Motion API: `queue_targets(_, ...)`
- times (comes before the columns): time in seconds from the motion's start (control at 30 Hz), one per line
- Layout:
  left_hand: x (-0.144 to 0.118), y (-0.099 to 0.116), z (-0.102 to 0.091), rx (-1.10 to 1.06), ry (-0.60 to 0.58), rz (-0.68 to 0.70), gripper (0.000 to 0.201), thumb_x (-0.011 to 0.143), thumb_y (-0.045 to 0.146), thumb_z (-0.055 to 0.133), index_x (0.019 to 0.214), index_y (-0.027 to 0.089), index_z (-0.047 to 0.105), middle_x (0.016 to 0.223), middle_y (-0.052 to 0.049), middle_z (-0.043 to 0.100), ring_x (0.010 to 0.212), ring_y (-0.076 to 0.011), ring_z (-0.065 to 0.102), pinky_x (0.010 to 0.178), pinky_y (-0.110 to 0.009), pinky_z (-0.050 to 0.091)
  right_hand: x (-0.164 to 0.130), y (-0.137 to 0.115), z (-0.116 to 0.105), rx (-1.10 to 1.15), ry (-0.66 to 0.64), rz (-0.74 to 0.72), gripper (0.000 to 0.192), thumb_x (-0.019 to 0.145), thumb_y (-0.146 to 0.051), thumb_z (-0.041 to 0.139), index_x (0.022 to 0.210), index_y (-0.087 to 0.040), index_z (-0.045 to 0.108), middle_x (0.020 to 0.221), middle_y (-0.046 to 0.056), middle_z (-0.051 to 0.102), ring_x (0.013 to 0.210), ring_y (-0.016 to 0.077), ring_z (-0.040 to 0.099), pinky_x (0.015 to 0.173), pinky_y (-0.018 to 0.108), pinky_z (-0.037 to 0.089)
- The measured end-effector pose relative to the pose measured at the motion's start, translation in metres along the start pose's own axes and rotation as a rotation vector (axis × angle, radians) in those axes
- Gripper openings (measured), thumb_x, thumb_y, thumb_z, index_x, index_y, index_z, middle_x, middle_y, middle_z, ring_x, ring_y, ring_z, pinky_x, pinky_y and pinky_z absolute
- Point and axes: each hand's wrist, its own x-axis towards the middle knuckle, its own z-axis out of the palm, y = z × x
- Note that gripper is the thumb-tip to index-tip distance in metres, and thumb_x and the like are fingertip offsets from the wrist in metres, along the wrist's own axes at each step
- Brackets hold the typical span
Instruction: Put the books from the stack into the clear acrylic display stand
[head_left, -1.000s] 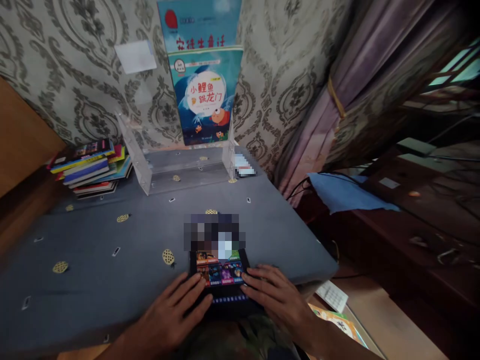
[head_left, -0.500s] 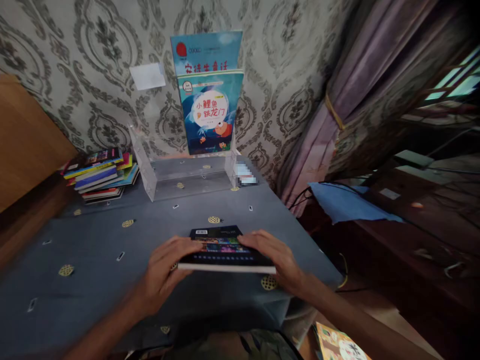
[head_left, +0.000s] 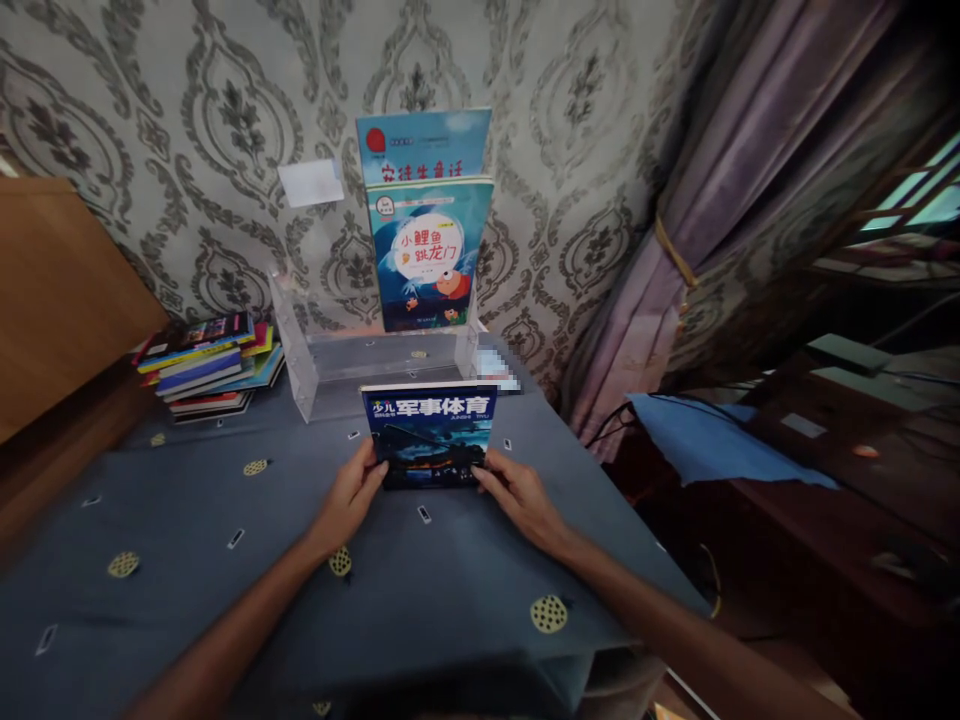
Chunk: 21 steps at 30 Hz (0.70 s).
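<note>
A dark blue book (head_left: 431, 435) with white Chinese lettering is held up, its front cover facing me. My left hand (head_left: 352, 500) grips its lower left edge, thumb on the cover. On the lower right edge my right hand (head_left: 521, 497) holds it the same way. Just behind the book stands a clear acrylic rack (head_left: 296, 350) on the table. Two blue picture books stand upright at the rack's right side: a front one (head_left: 427, 255) with an orange fish, and a taller one (head_left: 424, 140) behind it.
A stack of books (head_left: 210, 365) lies left of the rack, near a wooden panel (head_left: 67, 300). The table (head_left: 195, 620) has a grey patterned cloth. A purple curtain (head_left: 637, 330) hangs right; beyond it a blue cloth (head_left: 697, 440) lies on a dark red surface.
Both hands have moved forward toward the rack and tipped the book up. Its front cover now faces me, where the back cover with a barcode showed before.
</note>
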Motion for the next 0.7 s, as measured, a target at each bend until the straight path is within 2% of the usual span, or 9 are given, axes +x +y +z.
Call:
queue_targets(0.2,0.001,-0.003,-0.001,-0.01,0.011,-0.017,0.04,0.099,0.044,0.047,0.127,0.016,0.054,0.108,-0.008,0.066,0.102,-0.022,0.061,0.095,-0.037,0.047,-0.002,0.0,0.001,0.005,0.015,0.016,0.035,0.098,-0.047,0.044,0.074,-0.022,0.051,0.065,-0.002,0.054,0.064,0.0163,0.055,0.063,0.027,0.043)
queue_targets(0.37,-0.002,-0.002,0.0,-0.111,0.0,-0.071,0.045,0.097,0.045,0.051,0.131,0.016,0.052,0.112,-0.009,0.068,0.105,-0.0228,0.062,0.095,-0.038,0.049,-0.003,-0.001,0.001,0.071,-0.005,0.047,0.038,0.098,-0.051,0.044,0.075,-0.021,0.052,0.064,-0.003,0.049,0.062,0.0149,0.051,0.061,0.026,0.042)
queue_targets(0.53,-0.007,-0.008,0.003,-0.251,-0.019,-0.136,0.057,0.095,0.046,0.055,0.141,0.017,0.042,0.119,-0.01,0.068,0.107,-0.0219,0.064,0.097,-0.036,0.05,-0.003,-0.001,0.002,0.135,-0.019,0.074,0.036,0.095,-0.053,0.048,0.083,-0.02,0.058,0.073,0.0,0.059,0.069,0.0163,0.056,0.063,0.026,0.047)
queue_targets(0.6,-0.009,-0.012,0.004,-0.256,-0.01,-0.157,0.064,0.094,0.048,0.055,0.146,0.017,0.034,0.117,-0.01,0.069,0.101,-0.0209,0.066,0.09,-0.034,0.052,-0.004,0.0,0.003,0.122,-0.021,0.079,0.035,0.095,-0.051,0.049,0.088,-0.02,0.061,0.076,0.001,0.064,0.074,0.0181,0.059,0.068,0.028,0.049)
queue_targets(0.7,-0.014,-0.017,0.005,-0.196,0.003,-0.208,0.075,0.094,0.051,0.053,0.153,0.018,0.02,0.109,-0.009,0.071,0.075,-0.0159,0.064,0.065,-0.027,0.052,-0.004,-0.001,0.003,0.097,-0.042,0.104,0.033,0.095,-0.05,0.049,0.09,-0.02,0.063,0.074,0.0,0.064,0.075,0.0196,0.062,0.069,0.029,0.051)
